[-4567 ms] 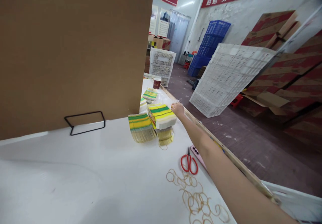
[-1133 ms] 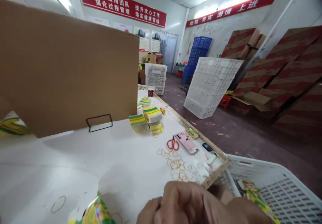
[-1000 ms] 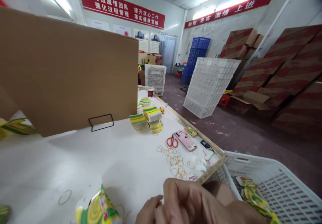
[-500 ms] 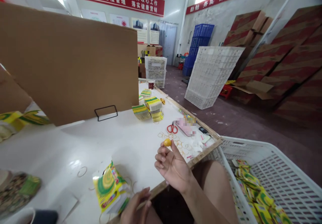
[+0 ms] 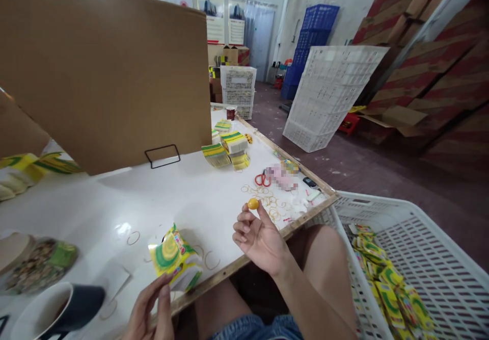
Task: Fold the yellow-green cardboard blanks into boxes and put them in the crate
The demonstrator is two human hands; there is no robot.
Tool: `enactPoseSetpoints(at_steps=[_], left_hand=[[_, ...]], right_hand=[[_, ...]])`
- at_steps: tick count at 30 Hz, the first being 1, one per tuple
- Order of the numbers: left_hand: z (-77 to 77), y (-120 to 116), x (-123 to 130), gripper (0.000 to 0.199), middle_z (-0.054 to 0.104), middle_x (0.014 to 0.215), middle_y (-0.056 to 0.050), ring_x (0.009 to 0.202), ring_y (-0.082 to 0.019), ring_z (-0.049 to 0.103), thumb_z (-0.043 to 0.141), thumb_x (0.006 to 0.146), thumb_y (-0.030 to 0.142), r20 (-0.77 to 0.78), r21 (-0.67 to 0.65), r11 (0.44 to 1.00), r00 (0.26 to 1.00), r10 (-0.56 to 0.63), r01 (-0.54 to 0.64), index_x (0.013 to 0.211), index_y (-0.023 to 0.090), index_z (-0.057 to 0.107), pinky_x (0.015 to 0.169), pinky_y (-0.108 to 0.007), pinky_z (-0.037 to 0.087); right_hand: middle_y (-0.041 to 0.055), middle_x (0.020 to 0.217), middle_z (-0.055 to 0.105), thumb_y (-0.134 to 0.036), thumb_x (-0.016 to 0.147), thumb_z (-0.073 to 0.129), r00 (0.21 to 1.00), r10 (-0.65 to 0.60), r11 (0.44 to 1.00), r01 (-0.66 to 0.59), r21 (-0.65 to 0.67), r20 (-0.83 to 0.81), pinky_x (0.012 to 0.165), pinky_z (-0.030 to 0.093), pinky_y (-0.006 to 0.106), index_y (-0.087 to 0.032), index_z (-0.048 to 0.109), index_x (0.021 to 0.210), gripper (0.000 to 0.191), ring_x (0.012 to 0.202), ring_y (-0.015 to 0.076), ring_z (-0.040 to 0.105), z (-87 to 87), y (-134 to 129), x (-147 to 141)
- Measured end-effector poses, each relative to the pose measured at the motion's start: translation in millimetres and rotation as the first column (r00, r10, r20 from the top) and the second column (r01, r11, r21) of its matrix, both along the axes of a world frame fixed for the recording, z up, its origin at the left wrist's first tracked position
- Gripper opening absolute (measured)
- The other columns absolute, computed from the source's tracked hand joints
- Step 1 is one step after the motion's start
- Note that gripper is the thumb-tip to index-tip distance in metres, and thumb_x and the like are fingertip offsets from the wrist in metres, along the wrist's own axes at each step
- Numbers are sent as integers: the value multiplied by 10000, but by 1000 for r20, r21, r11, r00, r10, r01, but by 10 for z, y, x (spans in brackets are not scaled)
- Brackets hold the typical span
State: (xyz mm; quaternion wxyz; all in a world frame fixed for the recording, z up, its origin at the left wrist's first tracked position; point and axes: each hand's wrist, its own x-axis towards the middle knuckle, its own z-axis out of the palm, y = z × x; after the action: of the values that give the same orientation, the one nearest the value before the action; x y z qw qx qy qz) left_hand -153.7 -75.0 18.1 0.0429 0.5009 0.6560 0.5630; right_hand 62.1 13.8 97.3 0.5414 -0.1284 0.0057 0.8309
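Left hand (image 5: 152, 307) at the near edge of the white counter (image 5: 153, 217): fingers slightly apart, tips at a glossy yellow-and-green printed packet (image 5: 175, 259), which sits crumpled, peaked at top, white on its lower side. Right hand (image 5: 263, 243), palm up, farther right: thumb and finger clamped on a small, smooth, rounded orange-yellow fruit-like piece (image 5: 252, 204), shiny, held above the counter near loose tan rubber bands (image 5: 275, 214).
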Motion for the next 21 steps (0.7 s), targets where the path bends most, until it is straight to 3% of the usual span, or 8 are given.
enactPoseSetpoints(at_steps=[5,13,19,21], left_hand=[[30,56,-35,282,729,925,-49,812,-178,689,627,839,387,36,33,997,997,69,-70,1012,172,683,819,-270,548],[-123,94,-148,330,703,999,-74,898,-215,677,635,828,398,160,21,989,977,141,-146,1067,172,668,869,-353,549],[-258,116,-176,297,702,990,-76,822,-185,677,622,843,372,146,5,988,978,152,-155,1045,159,665,661,-258,558],[-353,132,-192,293,703,1010,-83,854,-192,679,623,845,366,152,-6,986,974,166,-167,1048,158,666,661,-254,559]], right_hand=[[-36,725,668,-274,707,837,990,-102,995,100,24,97,500,366,195,-190,650,814,232,546,69,476,-31,-20,-15],[-9,803,725,-226,649,859,980,-138,990,140,-3,144,499,385,195,-196,689,829,249,567,77,496,-61,-67,-59],[-36,726,680,-290,634,879,989,-97,995,96,16,110,508,371,181,-198,659,821,303,561,72,479,-71,-96,-83],[-47,701,648,-306,626,885,991,-83,996,81,22,102,508,368,179,-193,649,818,325,554,67,468,-69,-95,-94]])
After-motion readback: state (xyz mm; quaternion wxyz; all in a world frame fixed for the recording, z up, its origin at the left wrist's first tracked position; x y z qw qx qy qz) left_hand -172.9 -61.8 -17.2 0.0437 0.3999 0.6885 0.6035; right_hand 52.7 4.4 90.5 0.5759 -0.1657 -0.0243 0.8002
